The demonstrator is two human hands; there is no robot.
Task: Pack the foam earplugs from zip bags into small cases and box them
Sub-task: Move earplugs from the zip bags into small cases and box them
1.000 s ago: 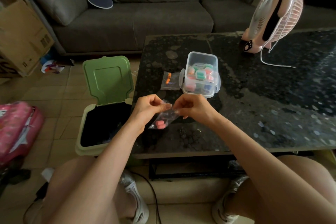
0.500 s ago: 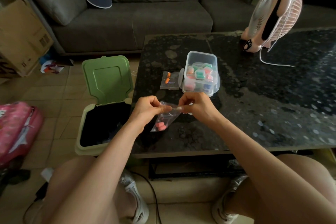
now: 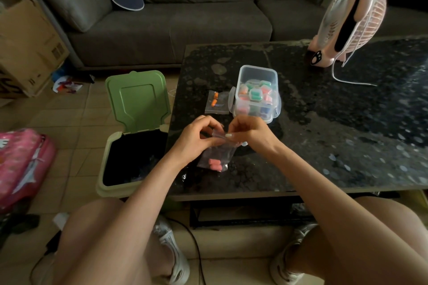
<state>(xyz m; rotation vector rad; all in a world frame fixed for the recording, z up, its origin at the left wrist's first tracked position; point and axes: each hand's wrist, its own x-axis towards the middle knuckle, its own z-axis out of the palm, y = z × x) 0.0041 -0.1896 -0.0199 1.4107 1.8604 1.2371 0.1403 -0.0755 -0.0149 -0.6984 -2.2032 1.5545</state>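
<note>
Both hands held one little zip bag up over the near left part of the black table. The left hand pinched the top of the bag on one side. The right hand pinched it on the other side, fingers curled in tight. The pink earplugs sat at the bottom of the bag.

A hard pull could make the bag pop open fast. Then the earplugs might jump out, roll off the near edge, or drop into the open green bin just left of the table. The bag looked slippery, so it might slide out of a pinch too.

The fingers covered the top of the bag, so I could not tell if it was open. The pink earplugs were too blurry to count. The small cases were piled in the clear box on the far side of the hands, and some were hidden. A second bag lay beside the box.
</note>
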